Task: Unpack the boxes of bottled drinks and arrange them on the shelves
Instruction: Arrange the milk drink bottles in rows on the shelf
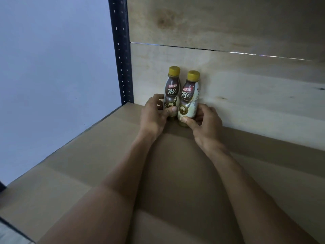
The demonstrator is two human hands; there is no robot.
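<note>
Left hand (154, 113) grips the left bottle (171, 92), right hand (205, 122) grips the right bottle (189, 97), both far back on the shelf (88, 155) near the back panel (246, 85). Right one looks tilted, letting go early might knock both over

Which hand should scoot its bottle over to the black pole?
Probably the left hand. It grips the left yellow-capped brown coffee bottle, which stands nearer the black perforated metal post, with bare brown shelf board between. The right hand grips the farther bottle.
</note>
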